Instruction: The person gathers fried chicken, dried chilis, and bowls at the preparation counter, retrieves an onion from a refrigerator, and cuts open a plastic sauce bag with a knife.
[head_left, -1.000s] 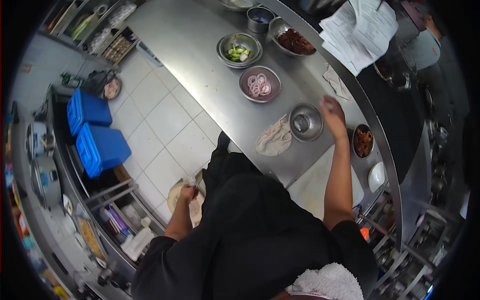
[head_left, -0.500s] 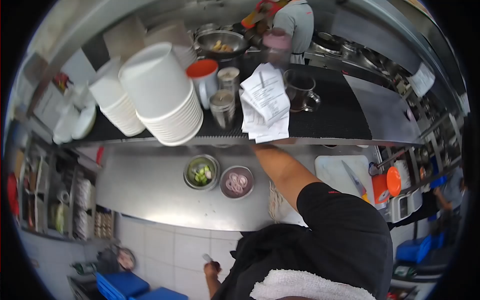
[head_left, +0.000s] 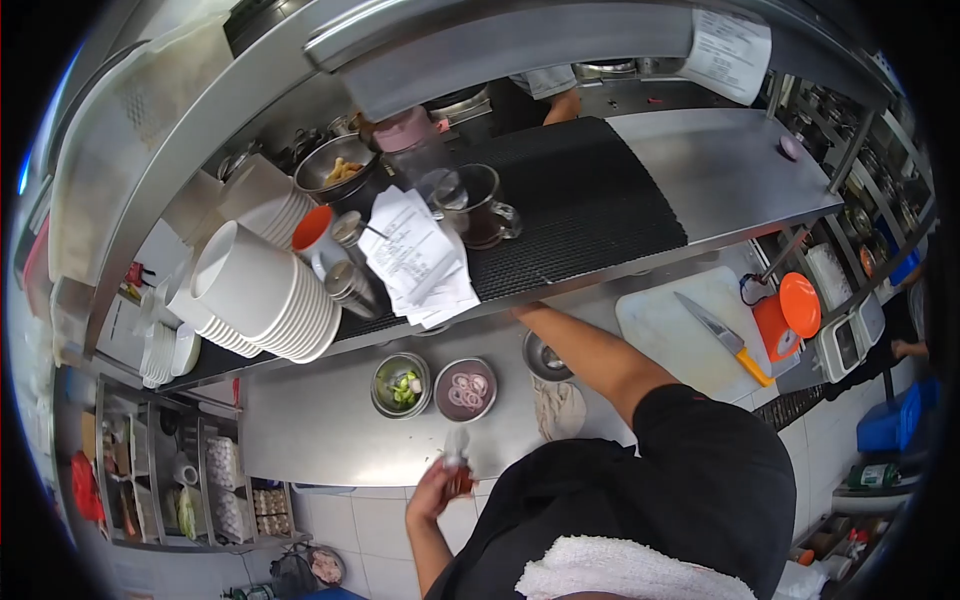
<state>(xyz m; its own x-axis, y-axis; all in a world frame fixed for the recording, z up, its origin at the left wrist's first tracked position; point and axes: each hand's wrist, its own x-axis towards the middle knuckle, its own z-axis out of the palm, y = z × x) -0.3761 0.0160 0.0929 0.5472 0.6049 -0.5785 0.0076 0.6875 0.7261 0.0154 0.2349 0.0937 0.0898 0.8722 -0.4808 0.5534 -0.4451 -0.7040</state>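
Observation:
My left hand (head_left: 437,492) is raised at the front edge of the steel counter (head_left: 320,425), closed around a small clear-topped object (head_left: 458,462) that I cannot identify. Just beyond it sit a steel bowl of sliced red onion (head_left: 466,388) and a steel bowl of green vegetable pieces (head_left: 402,385). My right arm (head_left: 590,355) reaches forward over the counter. Its hand is hidden under the edge of the upper shelf (head_left: 600,275), close to an empty steel bowl (head_left: 545,357). A crumpled cloth (head_left: 558,407) lies beside that bowl.
The shelf's black mat (head_left: 590,190) carries a glass mug (head_left: 482,206), order tickets (head_left: 415,258), shakers and stacked white bowls (head_left: 262,290). At right, a white cutting board (head_left: 680,325) holds a knife (head_left: 722,335), next to an orange container (head_left: 785,315). Another person's hand (head_left: 565,105) works behind the shelf.
My left hand came up from floor level to the counter edge with the small object. The view swung and the right arm still reaches under the shelf.

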